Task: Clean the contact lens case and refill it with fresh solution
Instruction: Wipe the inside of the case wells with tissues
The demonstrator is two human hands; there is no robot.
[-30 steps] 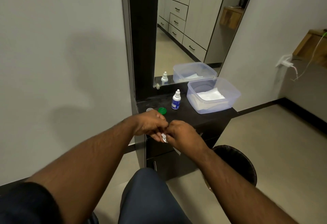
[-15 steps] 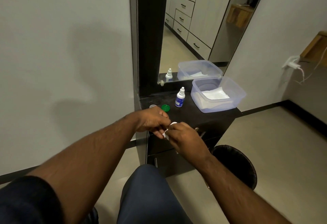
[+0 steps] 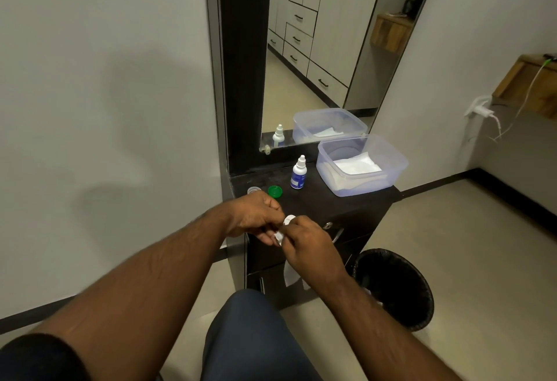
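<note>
both hands [image 3: 256,218] shifted right, gripping lens case [image 3: 288,220].

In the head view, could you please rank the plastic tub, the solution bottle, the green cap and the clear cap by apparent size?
1. plastic tub
2. solution bottle
3. green cap and clear cap: these look alike, the clear one partly hidden behind the left hand, so unranked.
</note>
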